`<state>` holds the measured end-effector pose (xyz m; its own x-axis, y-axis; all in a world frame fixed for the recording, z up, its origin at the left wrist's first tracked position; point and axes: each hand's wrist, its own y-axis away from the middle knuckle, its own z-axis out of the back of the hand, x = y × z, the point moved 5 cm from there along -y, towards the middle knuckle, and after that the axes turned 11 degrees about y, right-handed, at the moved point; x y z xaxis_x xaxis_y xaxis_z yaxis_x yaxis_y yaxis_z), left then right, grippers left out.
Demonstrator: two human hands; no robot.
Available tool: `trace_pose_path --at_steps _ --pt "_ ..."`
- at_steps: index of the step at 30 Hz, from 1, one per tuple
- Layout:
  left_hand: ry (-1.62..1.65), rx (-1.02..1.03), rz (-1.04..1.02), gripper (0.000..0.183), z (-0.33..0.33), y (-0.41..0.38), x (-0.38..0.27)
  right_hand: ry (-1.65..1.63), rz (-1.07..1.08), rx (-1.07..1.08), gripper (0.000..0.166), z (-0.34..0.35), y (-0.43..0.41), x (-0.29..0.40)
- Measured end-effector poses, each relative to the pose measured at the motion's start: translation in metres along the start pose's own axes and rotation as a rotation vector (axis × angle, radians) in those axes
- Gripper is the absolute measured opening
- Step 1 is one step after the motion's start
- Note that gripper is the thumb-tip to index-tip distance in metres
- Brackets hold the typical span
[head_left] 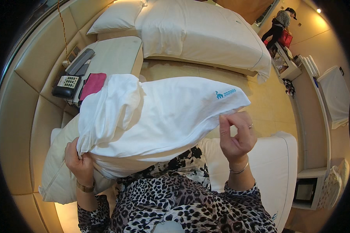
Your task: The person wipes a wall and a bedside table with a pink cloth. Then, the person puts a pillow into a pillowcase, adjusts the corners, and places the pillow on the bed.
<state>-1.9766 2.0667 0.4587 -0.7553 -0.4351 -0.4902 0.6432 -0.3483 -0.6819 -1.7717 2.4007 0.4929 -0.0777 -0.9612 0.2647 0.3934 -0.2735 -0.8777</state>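
Note:
A white pillowcase (169, 116) is spread between my two hands, with a small teal print near its right corner. Its left part is bunched in folds. My left hand (80, 163) pinches the gathered edge at the lower left. On the other side, my right hand (237, 135) holds the edge near the printed corner between thumb and fingers. A cream pillow (57, 177) lies at the left, partly behind the cloth and my left forearm. Beneath my right arm is a bed with a white sheet (275, 163).
A nightstand (116, 55) holds a telephone (67, 86), a grey device (80, 62) and a pink cloth item (93, 84). Beyond stands another white-covered bed (210, 32) with a pillow (116, 17). A person (280, 26) with a red bag (285, 38) is at the far right, near a long counter (315, 102).

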Motion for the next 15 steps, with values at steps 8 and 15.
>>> trace_pose_path --at_steps 8,15 --pt "0.003 -0.006 -0.057 0.033 0.0 0.001 -0.003 0.233 -0.106 -0.245 0.027 0.009 -0.012 -0.02" --pt "0.05 0.011 -0.019 0.038 -0.001 0.004 0.005 -0.373 -0.713 0.171 0.024 -0.019 0.004 -0.054"
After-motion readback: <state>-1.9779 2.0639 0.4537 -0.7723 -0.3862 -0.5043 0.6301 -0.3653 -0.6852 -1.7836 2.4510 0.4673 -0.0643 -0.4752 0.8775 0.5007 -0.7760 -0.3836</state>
